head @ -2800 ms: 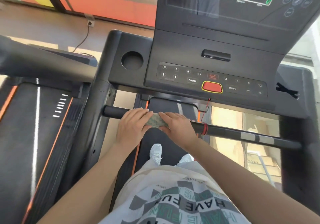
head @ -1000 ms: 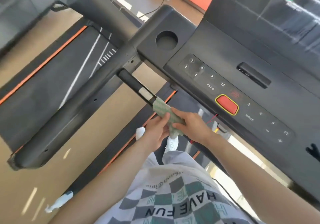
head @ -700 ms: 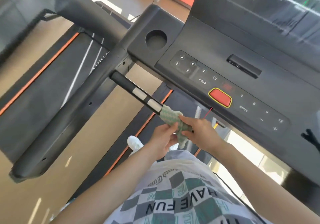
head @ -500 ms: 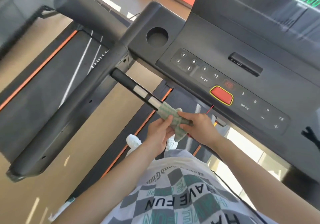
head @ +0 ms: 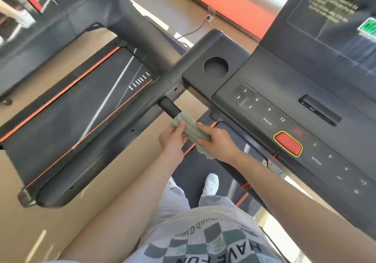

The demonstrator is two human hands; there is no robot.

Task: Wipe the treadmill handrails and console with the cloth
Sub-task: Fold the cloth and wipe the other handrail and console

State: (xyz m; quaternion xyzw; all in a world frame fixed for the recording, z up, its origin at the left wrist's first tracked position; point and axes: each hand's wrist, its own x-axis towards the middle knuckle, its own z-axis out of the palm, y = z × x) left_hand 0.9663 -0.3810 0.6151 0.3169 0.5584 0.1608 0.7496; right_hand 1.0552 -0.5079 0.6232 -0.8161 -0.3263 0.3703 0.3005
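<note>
The left hand (head: 173,140) and right hand (head: 219,142) each grip the soft, limp cloth (head: 190,130) (best held at its ends) over the handrail (head: 169,107).

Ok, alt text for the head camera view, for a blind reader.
From above: a left hand and right hand grip a green cloth over a treadmill's black handrail, near its left end. The console, with a red button and round cup holder, lies to the right; a second treadmill stands at left.

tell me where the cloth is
Centre of the head view: the cloth sits on the handrail bar near its left end, held by left hand and right hand.
</note>
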